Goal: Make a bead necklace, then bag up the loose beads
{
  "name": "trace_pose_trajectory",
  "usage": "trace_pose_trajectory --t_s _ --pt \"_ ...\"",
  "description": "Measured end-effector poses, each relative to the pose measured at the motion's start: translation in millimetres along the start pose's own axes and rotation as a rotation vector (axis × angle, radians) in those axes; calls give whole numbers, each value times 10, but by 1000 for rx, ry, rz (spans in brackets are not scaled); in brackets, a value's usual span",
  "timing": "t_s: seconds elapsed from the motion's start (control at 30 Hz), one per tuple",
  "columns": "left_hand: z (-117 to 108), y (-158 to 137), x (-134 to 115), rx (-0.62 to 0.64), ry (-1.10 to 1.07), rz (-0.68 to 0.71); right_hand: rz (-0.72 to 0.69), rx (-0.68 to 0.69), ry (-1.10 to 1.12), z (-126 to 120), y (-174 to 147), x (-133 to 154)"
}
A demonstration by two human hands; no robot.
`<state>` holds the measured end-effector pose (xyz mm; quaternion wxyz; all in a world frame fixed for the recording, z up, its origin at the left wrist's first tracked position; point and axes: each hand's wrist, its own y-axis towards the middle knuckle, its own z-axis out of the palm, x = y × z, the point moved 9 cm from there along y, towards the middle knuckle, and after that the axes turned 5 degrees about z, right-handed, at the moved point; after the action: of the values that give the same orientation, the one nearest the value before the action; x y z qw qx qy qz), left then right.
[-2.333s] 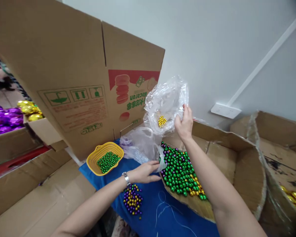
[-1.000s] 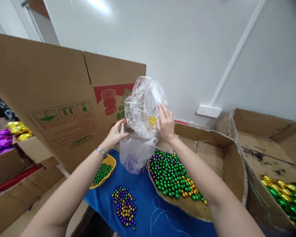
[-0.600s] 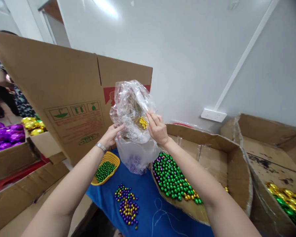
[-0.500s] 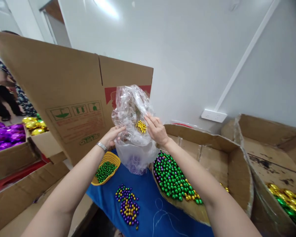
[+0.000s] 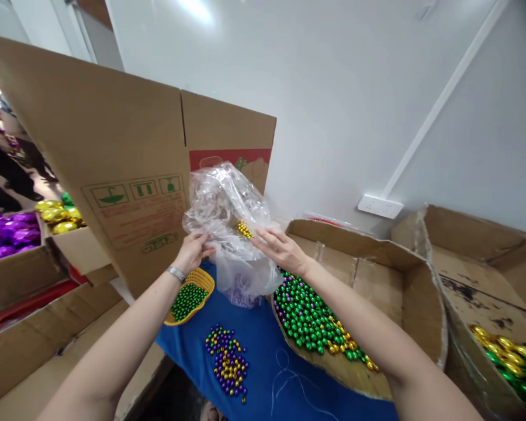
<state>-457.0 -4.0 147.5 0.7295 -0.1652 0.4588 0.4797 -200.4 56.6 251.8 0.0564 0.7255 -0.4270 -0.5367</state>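
Observation:
A clear plastic bag [image 5: 228,204] stands on the blue cloth [image 5: 267,351], its crumpled top spread upward. Gold beads [image 5: 244,230] show in its mouth, and purple ones [image 5: 243,291] show through its lower part. My left hand [image 5: 193,252], with a metal band at the wrist, pinches the bag's left edge. At the bag's right side, my right hand [image 5: 284,250] lies against the plastic near the gold beads, fingers stretched out. A yellow basket [image 5: 208,286] of green beads [image 5: 188,301] sits below my left hand. Loose purple, gold and green beads [image 5: 228,362] lie nearer me.
A shallow cardboard tray [image 5: 421,316] on the right holds green, purple and gold beads [image 5: 307,310]. A tall cardboard box [image 5: 127,134] rises behind the bag. White string [image 5: 284,374] lies on the cloth. Boxes of large shiny baubles [image 5: 13,234] and a person [image 5: 4,169] are at left.
The bag's top has dropped and spread left. My left hand has moved slightly left and down; my right hand has come lower, its fingers straighter. The person at far left has shifted.

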Motion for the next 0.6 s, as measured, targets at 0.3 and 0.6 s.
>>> trace_pose_trajectory --t_s 0.3,0.6 --pt "43 -264 -74 220 6 -84 -158 28 -131 -119 -126 300" --pt "-4 -364 -313 386 -137 8 -307 68 -64 -191 -220 658"
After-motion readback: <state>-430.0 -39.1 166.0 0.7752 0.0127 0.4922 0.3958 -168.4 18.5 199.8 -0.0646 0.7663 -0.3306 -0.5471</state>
